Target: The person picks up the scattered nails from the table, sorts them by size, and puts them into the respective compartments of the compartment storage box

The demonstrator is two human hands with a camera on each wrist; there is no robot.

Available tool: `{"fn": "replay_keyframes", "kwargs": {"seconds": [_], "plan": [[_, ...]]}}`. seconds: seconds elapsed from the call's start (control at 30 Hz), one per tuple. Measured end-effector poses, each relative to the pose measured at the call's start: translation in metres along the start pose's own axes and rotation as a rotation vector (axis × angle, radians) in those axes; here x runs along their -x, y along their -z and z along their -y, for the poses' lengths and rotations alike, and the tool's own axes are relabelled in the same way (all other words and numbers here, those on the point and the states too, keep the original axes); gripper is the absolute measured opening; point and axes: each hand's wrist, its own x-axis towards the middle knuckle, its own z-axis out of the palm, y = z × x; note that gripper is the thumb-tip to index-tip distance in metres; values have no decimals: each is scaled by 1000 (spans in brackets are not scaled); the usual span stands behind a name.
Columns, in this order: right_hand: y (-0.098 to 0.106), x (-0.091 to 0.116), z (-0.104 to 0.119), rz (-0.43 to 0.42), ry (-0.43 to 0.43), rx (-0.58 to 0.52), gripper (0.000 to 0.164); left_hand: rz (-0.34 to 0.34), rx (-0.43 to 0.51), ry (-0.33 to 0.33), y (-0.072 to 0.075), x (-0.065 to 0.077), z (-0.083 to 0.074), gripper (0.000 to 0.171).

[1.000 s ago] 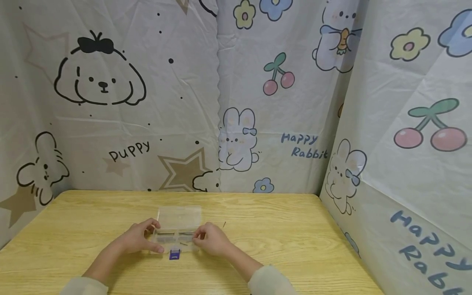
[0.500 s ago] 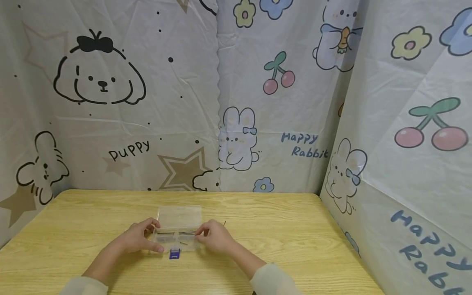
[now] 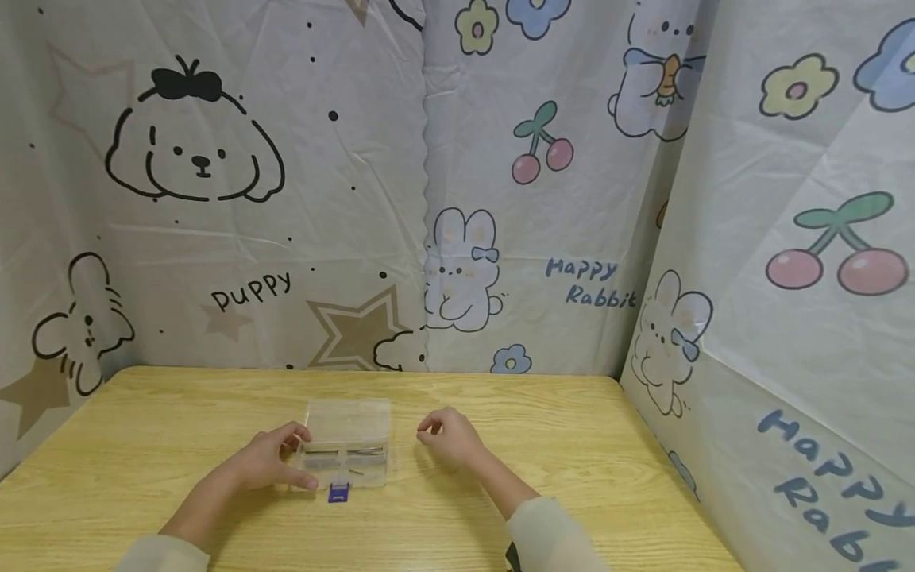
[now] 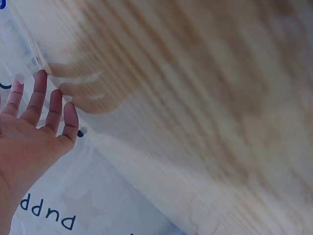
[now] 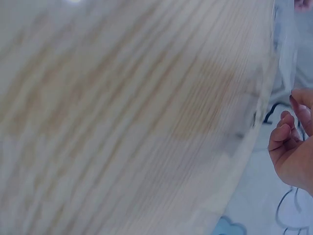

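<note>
A clear plastic case (image 3: 348,419) stands on the table with its lid raised at the back. Thin metal pins (image 3: 365,451) lie in its rear compartments, and a small piece (image 3: 355,472) sits nearer the front. At the front hangs a purple latch (image 3: 339,492). My left hand (image 3: 270,458) holds the case's left side, thumb at the front and fingers toward the back. In the left wrist view its fingertips (image 4: 42,74) are right at the clear plastic. To the right of the case, my right hand (image 3: 452,438) hovers with loosely bent fingers, nothing visible in them.
The wood-grain table (image 3: 572,461) spreads out on both sides of the case. A printed cloth curtain (image 3: 322,238) closes off the back and both sides, right behind the table's far edge.
My right hand has left the case's right compartment and moved right and back, over the spot where a small dark pin lay on the table. The left hand has stayed in place.
</note>
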Motion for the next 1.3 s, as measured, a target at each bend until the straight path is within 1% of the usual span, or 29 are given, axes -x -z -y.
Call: {"fn": "replay_keyframes", "kwargs": {"seconds": [0.23,0.37,0.53,0.67,0.9,1.1,1.3], "plan": [[11,-4,-21,-50,-42,4,11,6,7,-6,1,1,-1,67],[11,-6,-31,-64,-71,9,11,5,10,-7,0,2,-1,66],[10,-8,-39,-78,-87,9,11,3,5,-4,1,2,-2,66],[7,-10,-42,-83,-97,12,11,-3,1,-2,1,2,-3,67],[2,-15,-43,-74,-104,62,12,-10,-6,-6,1,2,-5,67],[0,-17,-42,-58,-92,108,13,-9,-2,-3,1,2,-4,67],[-1,-17,-43,-44,-85,131,8,-1,10,5,1,3,-3,67]]}}
